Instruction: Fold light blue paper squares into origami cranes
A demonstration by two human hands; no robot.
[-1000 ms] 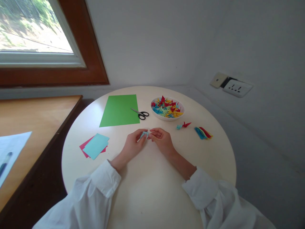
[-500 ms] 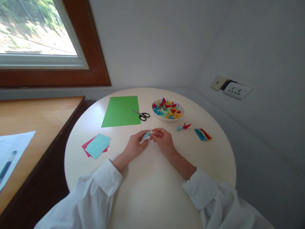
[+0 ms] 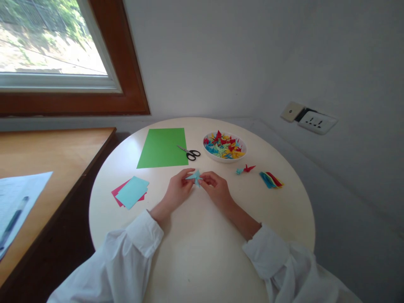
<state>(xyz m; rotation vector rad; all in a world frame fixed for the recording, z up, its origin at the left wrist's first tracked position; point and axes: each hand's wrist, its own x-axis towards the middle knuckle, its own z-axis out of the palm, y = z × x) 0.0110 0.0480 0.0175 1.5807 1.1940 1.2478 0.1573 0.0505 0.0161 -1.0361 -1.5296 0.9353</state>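
Note:
A light blue paper crane (image 3: 197, 177) with its wings spread is between my two hands, above the middle of the round table. My left hand (image 3: 179, 187) has its fingers curled around the crane's left side. On the other side, my right hand (image 3: 216, 187) pinches the crane between thumb and fingertips. The fingers partly cover the folded paper. Beyond the hands lie black-handled scissors (image 3: 191, 154), their blades over a green sheet (image 3: 162, 147).
A white bowl (image 3: 224, 160) of many-coloured paper cranes stands at the back. Right of my hands lie a red crane (image 3: 249, 168), a small light blue crane (image 3: 239, 171) and a fan of coloured strips (image 3: 270, 180). Light blue paper (image 3: 132, 192) rests on pink paper (image 3: 117, 195) at left.
The light blue crane now shows its wings spread between my hands; before, it was a narrower folded shape. The whole view has shifted slightly.

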